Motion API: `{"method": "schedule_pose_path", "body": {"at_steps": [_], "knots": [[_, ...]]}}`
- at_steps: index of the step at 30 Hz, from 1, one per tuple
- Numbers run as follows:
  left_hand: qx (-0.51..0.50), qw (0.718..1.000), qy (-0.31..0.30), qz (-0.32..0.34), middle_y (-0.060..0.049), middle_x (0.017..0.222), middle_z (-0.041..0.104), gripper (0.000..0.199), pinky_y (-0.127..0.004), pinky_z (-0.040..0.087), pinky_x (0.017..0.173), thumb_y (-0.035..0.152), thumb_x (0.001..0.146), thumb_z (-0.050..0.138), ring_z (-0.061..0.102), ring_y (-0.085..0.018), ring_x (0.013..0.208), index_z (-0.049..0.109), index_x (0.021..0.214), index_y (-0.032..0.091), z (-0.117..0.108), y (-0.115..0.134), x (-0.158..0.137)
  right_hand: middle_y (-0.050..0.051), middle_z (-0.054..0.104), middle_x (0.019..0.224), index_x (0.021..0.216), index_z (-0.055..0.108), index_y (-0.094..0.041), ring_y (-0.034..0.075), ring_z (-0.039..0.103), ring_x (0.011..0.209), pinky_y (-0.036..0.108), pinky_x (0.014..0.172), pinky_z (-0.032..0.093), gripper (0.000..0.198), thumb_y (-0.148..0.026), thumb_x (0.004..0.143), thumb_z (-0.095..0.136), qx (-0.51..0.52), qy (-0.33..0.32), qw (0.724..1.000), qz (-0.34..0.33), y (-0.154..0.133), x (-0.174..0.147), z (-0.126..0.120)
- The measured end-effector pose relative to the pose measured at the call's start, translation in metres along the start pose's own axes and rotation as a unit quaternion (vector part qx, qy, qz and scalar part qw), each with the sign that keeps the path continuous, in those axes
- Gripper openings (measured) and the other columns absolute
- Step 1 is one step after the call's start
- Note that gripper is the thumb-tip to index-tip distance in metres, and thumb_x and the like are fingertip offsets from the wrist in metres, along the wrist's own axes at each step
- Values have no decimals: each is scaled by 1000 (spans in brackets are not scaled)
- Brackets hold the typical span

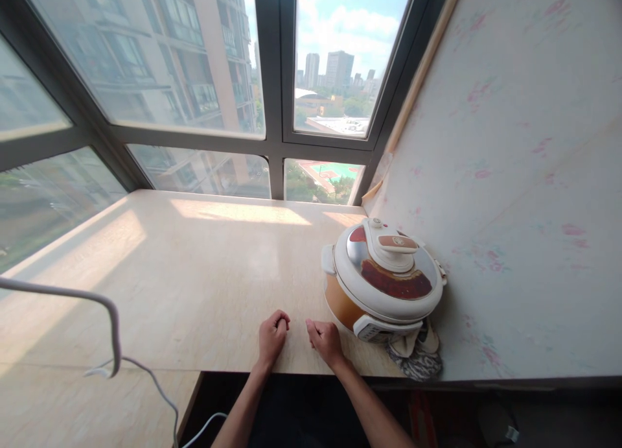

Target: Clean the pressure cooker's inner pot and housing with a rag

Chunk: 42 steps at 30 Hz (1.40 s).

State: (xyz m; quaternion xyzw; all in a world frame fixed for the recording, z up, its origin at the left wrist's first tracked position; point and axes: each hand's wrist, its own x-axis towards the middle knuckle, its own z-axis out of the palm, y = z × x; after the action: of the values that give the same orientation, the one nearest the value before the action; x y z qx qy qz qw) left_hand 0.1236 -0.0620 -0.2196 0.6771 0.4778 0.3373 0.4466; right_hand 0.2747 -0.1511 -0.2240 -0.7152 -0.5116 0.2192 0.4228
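My left hand [273, 339] is curled into a fist close to the front edge of the pale ledge [228, 273]. Facing it across a small gap is my right hand [325, 341], also closed, thumb side up. Nothing shows in either fist. Just beyond my right hand stands an electric pressure cooker [383, 279], with a white rim, a brown-gold body and a lid handle on top. Its lid is on, and its control panel [386, 329] faces front. A crumpled grey-patterned cloth item [420, 354] lies by its front right side.
Dark-framed windows [275, 111] rise behind the ledge. A flower-patterned wall [525, 195] borders the cooker on the right. At the left, a grey bent tube [114, 331] sticks into view, and a thin cable [160, 389] runs over the front edge.
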Motion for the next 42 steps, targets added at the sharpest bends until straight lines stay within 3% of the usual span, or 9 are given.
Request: {"method": "schedule_pose_path", "body": {"at_steps": [9, 15, 19, 24, 28, 31, 33, 38, 42], "knots": [[12, 1000, 4, 2, 0, 55, 60, 19, -27, 39, 56, 27, 75, 43, 56, -17, 53, 59, 65, 22, -1, 1, 0, 1, 54, 41, 45, 52, -21, 14, 54, 43, 27, 54, 37, 66, -57, 98, 40, 23, -7, 999, 27, -2, 2, 0], [8, 1000, -2, -2, 0, 55, 60, 20, -27, 40, 55, 29, 76, 44, 56, -17, 53, 60, 66, 22, -1, 2, 1, 0, 51, 40, 46, 51, -22, 12, 48, 40, 26, 49, 38, 71, -78, 89, 44, 195, -2, 972, 128, -9, -7, -9], [-20, 1000, -1, -18, 0, 56, 60, 19, -27, 41, 53, 31, 74, 45, 56, -17, 53, 60, 66, 22, -2, 0, 2, 1, 52, 39, 46, 54, -21, 11, 46, 38, 25, 45, 36, 72, -83, 84, 49, 274, -16, 949, 154, -15, -28, -39], [-105, 990, 5, -97, -2, 59, 60, 16, -26, 43, 52, 34, 69, 52, 58, -17, 56, 59, 67, 20, -6, 10, 1, 5, 66, 52, 56, 67, -20, 16, 59, 49, 28, 54, 47, 64, -72, 90, 54, 286, -61, 948, 129, -24, -64, -112], [-243, 950, -10, -197, -1, 69, 63, 32, -19, 22, 40, 46, 69, 59, 43, -8, 42, 60, 84, 17, -1, 54, 3, 5, 66, 55, 55, 68, -22, 18, 59, 54, 30, 57, 49, 57, -69, 87, 61, 258, 81, 954, 131, -19, -76, -178], [-332, 920, -68, -194, 1, 71, 61, 52, -17, 13, 38, 61, 75, 58, 38, -6, 39, 59, 101, 16, 9, 105, 10, 5, 69, 63, 63, 69, -22, 17, 59, 58, 28, 56, 49, 50, -68, 82, 69, 262, 276, 915, 131, -8, -67, -212], [-357, 910, -104, -183, 1, 72, 61, 61, -17, 13, 37, 67, 76, 58, 42, -7, 39, 57, 110, 16, 18, 135, 18, 7, 75, 81, 82, 75, -21, 19, 65, 71, 28, 60, 52, 46, -66, 75, 76, 270, 348, 887, 138, 3, -55, -226], [-340, 916, -119, -177, 3, 66, 57, 62, -17, 16, 35, 73, 75, 60, 48, -10, 39, 55, 101, 17, 37, 174, 41, 7, 76, 115, 110, 74, -22, 25, 69, 108, 36, 91, 56, 57, -60, 69, 82, 341, 386, 840, 170, 25, -16, -241], [-309, 930, -113, -163, 3, 61, 53, 57, -17, 20, 36, 74, 74, 61, 47, -8, 41, 50, 76, 18, 43, 179, 53, 7, 71, 131, 120, 71, -22, 26, 62, 126, 41, 109, 49, 56, -59, 79, 75, 395, 357, 840, 108, 29, 14, -246]]}}
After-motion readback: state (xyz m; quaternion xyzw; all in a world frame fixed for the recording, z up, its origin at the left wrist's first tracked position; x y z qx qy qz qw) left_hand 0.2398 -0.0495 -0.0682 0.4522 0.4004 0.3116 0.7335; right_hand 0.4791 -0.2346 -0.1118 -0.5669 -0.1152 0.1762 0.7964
